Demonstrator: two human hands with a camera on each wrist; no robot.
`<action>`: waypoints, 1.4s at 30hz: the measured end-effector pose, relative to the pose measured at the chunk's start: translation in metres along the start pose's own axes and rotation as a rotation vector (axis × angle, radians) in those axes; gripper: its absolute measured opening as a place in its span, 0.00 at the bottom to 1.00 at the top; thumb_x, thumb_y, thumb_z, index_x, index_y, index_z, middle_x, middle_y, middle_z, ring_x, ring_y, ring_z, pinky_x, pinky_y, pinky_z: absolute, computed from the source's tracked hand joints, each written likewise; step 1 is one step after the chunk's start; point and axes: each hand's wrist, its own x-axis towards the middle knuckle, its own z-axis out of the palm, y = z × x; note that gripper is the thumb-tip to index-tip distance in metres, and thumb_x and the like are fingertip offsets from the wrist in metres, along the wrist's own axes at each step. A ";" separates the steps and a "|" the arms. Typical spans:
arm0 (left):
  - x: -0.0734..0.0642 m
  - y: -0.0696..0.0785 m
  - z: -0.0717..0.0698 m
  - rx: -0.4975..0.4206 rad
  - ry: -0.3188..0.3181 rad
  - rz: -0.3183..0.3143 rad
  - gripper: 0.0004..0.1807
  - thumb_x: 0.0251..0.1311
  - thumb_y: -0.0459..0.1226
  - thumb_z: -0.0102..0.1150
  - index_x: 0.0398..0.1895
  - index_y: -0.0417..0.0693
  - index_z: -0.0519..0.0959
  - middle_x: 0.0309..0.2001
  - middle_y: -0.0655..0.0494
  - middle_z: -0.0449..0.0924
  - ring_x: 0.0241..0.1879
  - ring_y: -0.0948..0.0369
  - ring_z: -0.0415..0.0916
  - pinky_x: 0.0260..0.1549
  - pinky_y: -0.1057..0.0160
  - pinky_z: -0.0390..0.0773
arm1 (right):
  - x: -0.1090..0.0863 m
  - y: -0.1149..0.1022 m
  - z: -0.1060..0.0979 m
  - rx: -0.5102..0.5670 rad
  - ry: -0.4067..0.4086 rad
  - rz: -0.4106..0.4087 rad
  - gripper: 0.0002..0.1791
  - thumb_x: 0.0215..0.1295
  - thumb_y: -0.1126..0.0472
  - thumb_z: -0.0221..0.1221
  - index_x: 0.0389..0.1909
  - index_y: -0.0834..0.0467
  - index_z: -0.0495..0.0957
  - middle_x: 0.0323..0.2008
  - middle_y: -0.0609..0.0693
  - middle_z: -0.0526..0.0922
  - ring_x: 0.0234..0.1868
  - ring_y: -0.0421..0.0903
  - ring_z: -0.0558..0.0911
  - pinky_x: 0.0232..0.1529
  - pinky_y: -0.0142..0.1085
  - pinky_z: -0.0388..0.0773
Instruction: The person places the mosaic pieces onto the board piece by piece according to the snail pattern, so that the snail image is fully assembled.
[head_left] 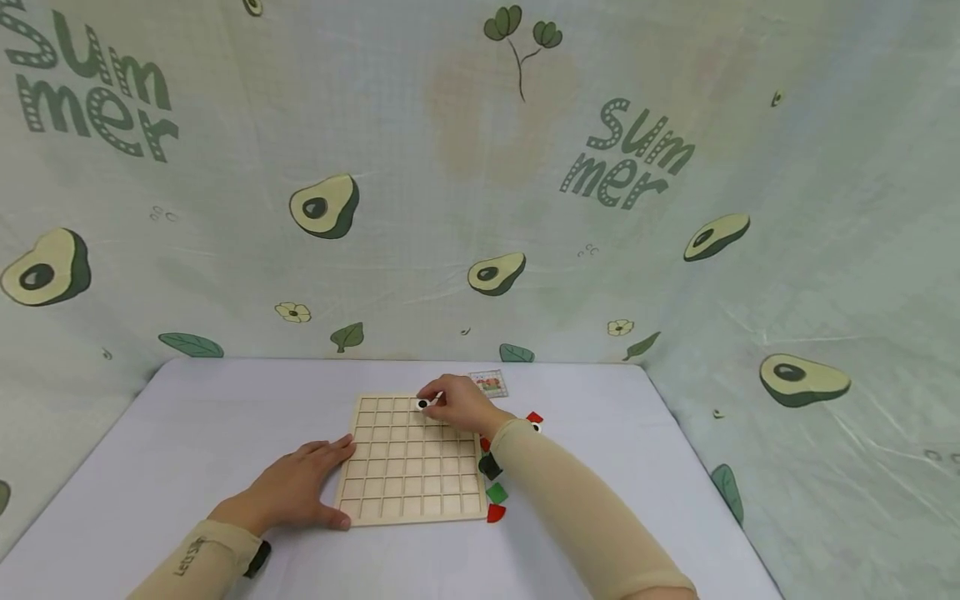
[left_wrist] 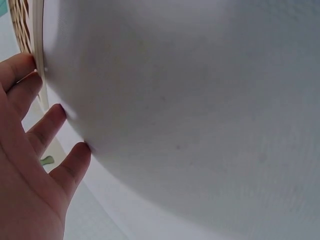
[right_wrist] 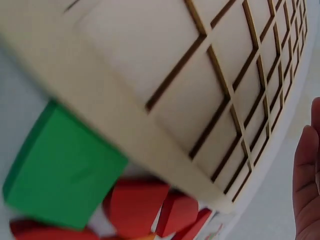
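Note:
A square wooden grid board [head_left: 405, 459] lies on the white table, its compartments divided by thin raised strips. My right hand [head_left: 463, 405] pinches a small white piece with a black dot [head_left: 422, 405] between thumb and fingers, over the board's far row. The held piece is out of sight in the right wrist view, where only part of the fingers [right_wrist: 306, 180] shows. With fingers spread, my left hand [head_left: 300, 487] touches the board's left edge. Its fingertips meet the wooden rim [left_wrist: 38, 35] in the left wrist view.
Along the board's right side lie green pieces [head_left: 497, 493], red pieces [head_left: 496, 513] and a dark green or black one [head_left: 490, 466], partly behind my right sleeve. A small picture card [head_left: 491, 384] lies beyond the board. Printed cloth [head_left: 420, 250] hangs behind the table.

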 end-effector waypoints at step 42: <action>-0.001 -0.006 0.004 0.006 0.021 0.014 0.63 0.35 0.74 0.67 0.71 0.43 0.68 0.73 0.50 0.64 0.67 0.40 0.63 0.58 0.36 0.70 | 0.037 -0.028 0.062 -0.199 0.010 0.075 0.12 0.65 0.55 0.66 0.47 0.52 0.86 0.36 0.39 0.81 0.37 0.34 0.78 0.41 0.28 0.78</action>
